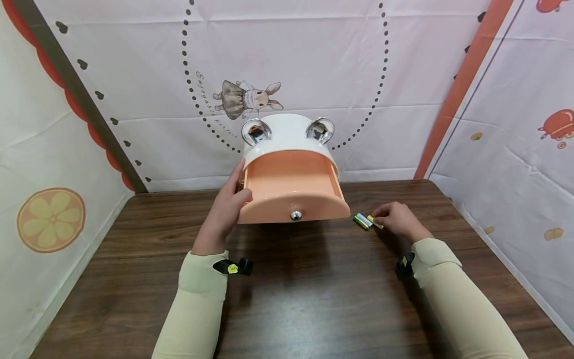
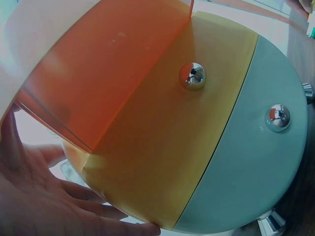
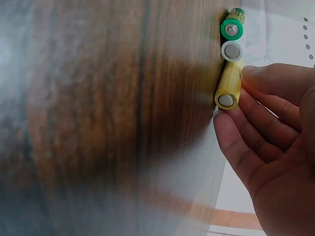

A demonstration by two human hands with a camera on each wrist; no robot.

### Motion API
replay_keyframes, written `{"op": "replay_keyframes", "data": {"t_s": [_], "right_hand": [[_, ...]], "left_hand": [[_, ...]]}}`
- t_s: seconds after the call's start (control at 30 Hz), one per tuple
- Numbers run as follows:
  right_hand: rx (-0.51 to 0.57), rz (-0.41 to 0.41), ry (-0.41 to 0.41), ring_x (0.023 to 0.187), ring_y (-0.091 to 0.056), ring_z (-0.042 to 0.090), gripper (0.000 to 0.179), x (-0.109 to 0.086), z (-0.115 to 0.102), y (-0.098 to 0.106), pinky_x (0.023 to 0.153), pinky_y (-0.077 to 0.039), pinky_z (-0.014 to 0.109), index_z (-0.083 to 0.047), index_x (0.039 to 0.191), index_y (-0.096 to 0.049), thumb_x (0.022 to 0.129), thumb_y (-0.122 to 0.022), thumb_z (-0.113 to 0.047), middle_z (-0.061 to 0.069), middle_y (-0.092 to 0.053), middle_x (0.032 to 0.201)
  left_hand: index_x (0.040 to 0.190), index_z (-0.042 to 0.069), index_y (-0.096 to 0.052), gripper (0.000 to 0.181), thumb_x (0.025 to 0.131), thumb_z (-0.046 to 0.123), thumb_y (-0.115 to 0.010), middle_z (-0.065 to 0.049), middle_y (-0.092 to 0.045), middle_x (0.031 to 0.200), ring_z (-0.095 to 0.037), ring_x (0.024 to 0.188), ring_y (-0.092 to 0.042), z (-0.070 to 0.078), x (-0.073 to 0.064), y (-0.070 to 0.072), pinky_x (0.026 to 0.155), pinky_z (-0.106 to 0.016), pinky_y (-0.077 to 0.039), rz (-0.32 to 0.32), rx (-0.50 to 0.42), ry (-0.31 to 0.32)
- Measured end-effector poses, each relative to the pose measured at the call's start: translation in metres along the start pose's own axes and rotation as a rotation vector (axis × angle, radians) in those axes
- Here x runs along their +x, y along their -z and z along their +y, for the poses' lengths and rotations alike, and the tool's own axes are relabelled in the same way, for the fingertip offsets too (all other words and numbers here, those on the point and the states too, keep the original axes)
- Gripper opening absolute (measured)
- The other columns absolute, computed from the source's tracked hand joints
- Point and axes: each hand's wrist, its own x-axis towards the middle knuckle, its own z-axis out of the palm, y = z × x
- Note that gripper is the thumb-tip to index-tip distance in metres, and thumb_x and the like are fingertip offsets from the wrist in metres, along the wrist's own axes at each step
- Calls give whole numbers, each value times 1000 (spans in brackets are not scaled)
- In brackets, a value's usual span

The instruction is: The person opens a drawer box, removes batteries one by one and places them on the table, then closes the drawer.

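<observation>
A rounded drawer box with a white top and two chrome, eye-like domes stands at the back of the table. Its peach upper drawer, with a chrome knob, is pulled out and shows a bare inside. My left hand rests against the box's left side, fingers extended, thumb at the drawer's edge. In the left wrist view, the pale green lower drawer is closed. To the right of the box, my right hand pinches a yellow battery between thumb and fingers. Two more batteries lie beside it, one green-ended.
The dark wooden table reaches back to a printed cloth hanging close behind the box. More cloth borders both sides. Short chrome feet hold the box off the table.
</observation>
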Motion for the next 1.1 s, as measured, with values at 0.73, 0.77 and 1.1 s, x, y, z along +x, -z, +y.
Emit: {"op": "replay_keyframes", "data": {"t_s": [0.73, 0.77, 1.1], "right_hand": [[26, 189, 120, 90, -63, 24, 25, -38, -46, 16, 73, -52, 39, -7, 113, -69, 93, -62, -20, 13, -70, 106], [29, 212, 130, 90, -63, 24, 24, -41, -51, 15, 74, -53, 40, -8, 112, -69, 93, -63, -20, 13, -70, 105], [102, 562, 365, 82, -64, 15, 21, -71, -95, 8, 71, -52, 19, -10, 105, -72, 85, -73, -16, 3, -70, 94]], "left_hand": [[154, 42, -15, 83, 84, 11, -46, 6, -18, 161, -27, 127, -39, 0, -2, 1, 97, -39, -38, -1, -2, 11], [154, 42, -15, 82, 84, 12, -46, 6, -17, 161, -26, 129, -39, 0, -2, 1, 100, -40, -37, -2, -5, 11], [154, 39, -15, 60, 101, 32, -40, 8, -14, 162, -16, 146, -19, -1, 0, 3, 119, -46, -17, -8, 9, -13]]}}
